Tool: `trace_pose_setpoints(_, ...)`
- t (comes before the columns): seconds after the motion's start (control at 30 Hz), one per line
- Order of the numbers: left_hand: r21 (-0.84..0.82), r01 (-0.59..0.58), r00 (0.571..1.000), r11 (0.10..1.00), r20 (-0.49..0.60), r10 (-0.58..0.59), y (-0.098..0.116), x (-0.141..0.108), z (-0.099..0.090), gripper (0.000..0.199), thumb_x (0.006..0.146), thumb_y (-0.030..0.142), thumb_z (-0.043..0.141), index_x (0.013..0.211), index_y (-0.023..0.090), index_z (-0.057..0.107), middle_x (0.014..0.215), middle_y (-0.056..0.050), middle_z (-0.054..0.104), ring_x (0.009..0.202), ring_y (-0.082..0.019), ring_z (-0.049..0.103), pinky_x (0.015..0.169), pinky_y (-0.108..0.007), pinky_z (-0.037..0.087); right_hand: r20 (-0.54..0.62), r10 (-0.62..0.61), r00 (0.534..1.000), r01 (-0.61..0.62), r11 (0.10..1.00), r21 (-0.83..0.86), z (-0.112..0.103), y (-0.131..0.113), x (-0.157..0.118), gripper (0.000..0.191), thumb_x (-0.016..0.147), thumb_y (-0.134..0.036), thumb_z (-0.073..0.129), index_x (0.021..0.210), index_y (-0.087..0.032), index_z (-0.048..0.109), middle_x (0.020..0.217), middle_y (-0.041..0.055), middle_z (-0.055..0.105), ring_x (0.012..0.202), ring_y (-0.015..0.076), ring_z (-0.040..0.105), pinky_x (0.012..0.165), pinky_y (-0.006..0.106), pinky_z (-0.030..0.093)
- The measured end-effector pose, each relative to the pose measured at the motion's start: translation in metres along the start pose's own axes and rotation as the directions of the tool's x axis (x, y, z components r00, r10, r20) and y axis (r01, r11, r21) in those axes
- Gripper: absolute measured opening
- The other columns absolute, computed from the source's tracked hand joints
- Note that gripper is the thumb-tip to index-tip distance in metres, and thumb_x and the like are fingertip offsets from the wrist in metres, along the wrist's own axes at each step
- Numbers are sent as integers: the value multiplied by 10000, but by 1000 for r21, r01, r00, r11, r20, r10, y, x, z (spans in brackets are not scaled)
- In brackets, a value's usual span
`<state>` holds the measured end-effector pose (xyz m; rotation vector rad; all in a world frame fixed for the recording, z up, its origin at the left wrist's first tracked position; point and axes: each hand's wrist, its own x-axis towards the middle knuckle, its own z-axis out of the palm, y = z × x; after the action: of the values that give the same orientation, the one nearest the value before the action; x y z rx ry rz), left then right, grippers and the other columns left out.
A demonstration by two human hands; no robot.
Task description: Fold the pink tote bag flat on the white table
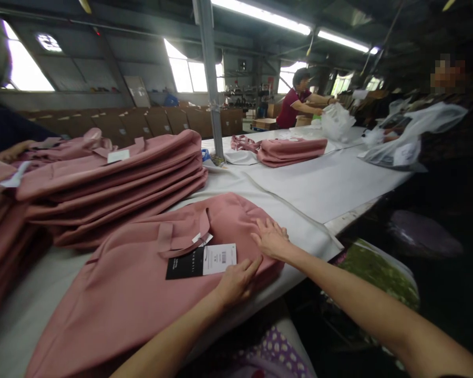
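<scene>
A pink bag (114, 283) lies flat on the white-covered table in front of me, its short handle (185, 241) folded over the top face. A black hang tag (184, 265) and a white barcode label (219, 258) rest on it beside the handle. My left hand (238, 281) lies on the bag's near edge, just right of the label, its fingers stretched out. Pressed flat against the bag's right end is my right hand (271, 239), fingers spread. Neither hand grips anything; the undersides of both palms are hidden.
Stacked pink bags (118, 194) stand behind and to the left, near another person's hand (13, 151). A post (213, 79) rises through the table. Farther back are more pink bags (291, 151), clear plastic bags (402, 139) and a co-worker (289, 107) in a dark red top.
</scene>
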<state>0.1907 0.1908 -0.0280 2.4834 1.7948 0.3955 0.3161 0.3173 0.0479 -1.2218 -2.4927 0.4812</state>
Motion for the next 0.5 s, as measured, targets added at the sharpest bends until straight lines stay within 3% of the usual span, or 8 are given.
trace_pose_setpoints(0.13,-103,1,1000,995,-28,-4,1,2,-1,495,852,334,498,1336,251,437,1035,-66,562,838,-236,574,699,-317,476,54,34,998,-41,991,129,41,47,-3,581,934,-478,403,1442,-206,329,1511,132,284,1393,302,217,1099,606,128)
trace_pose_setpoints(0.23,-153,40,996,987,-71,-52,4,6,-3,562,816,375,593,1340,240,442,1042,-70,529,876,-225,556,769,-311,481,50,79,996,-89,958,272,51,71,-2,539,965,-512,263,1415,-239,379,1514,74,295,1406,257,204,1123,604,49)
trace_pose_setpoints(0.4,-224,4,992,974,-119,-31,4,7,-7,517,862,378,572,1345,227,468,1046,-77,502,964,-222,519,872,-321,452,-9,154,988,-123,820,560,48,95,1,729,909,-682,147,1283,-185,528,1398,85,469,1341,217,354,1154,403,219)
trace_pose_setpoints(0.5,-295,-32,985,955,-170,-20,1,6,-6,409,922,357,480,1303,216,527,979,-75,504,914,-209,512,826,-320,438,-35,261,965,-168,711,683,47,104,-16,777,877,-718,136,1270,-156,502,1306,132,538,1246,252,469,1074,429,363)
